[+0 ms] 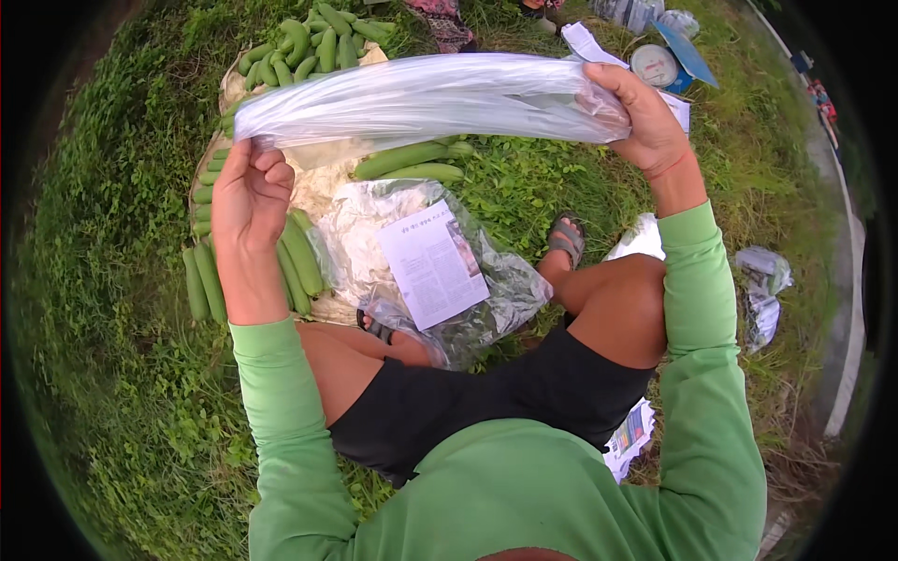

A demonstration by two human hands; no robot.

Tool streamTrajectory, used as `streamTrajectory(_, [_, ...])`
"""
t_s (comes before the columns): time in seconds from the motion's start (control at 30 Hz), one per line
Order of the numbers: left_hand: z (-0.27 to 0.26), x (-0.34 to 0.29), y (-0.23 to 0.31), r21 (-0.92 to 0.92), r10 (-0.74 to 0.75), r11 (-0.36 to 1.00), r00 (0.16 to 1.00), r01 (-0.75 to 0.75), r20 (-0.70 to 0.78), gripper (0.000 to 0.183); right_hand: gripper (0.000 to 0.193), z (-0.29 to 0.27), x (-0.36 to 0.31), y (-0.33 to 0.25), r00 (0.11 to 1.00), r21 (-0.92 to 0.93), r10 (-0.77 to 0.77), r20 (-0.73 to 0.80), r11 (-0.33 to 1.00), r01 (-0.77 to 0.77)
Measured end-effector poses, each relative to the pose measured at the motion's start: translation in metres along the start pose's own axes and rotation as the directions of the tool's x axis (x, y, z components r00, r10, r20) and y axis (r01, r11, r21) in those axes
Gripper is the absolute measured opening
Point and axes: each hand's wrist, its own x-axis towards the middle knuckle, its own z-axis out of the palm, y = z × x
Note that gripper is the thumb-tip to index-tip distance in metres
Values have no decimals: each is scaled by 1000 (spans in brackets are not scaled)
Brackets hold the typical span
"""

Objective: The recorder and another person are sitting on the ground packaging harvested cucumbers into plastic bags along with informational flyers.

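Note:
A long clear plastic bag (430,93) is stretched level in front of me at about arm's length. My left hand (251,192) pinches its left end, the fingers curled in. At the other end my right hand (645,117) grips the bunched plastic, with the thumb on top. Below the bag, a printed paper sheet (432,265) lies on another clear plastic bag (510,297), spread on the ground between my feet. Two long green gourds (407,164) rest just beyond that sheet, and more gourds (304,252) lie beside my left wrist.
A pile of green gourds (313,47) sits on a pale cloth (323,182) at the far left. A blue scale with a round dial (654,65) stands far right near papers. Plastic bundles (762,294) lie on the right grass. Another person's patterned clothing (440,21) shows at the top.

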Motion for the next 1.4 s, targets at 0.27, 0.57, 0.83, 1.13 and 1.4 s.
streamTrajectory(0.27, [-5,5,3,27,-150,988,929,150,338,27,38,-13,9,9,983,-6,23,-180,1000,-25])
streamTrajectory(0.57, [-10,-15,8,310,-123,951,933,12,339,24,46,2,-2,28,987,-739,-160,-19,667,94])
streamTrajectory(0.83, [-24,4,-15,948,378,191,910,-254,168,16,46,16,-3,24,998,-531,40,-41,845,-56])
streamTrajectory(1.13, [-7,-13,-27,977,163,-162,972,-141,168,19,51,-46,34,69,934,-971,-325,146,-228,73])
streamTrajectory(1.4, [-19,-16,-61,973,-178,180,968,-146,178,27,48,-37,33,76,976,-997,-217,-8,-73,-24])
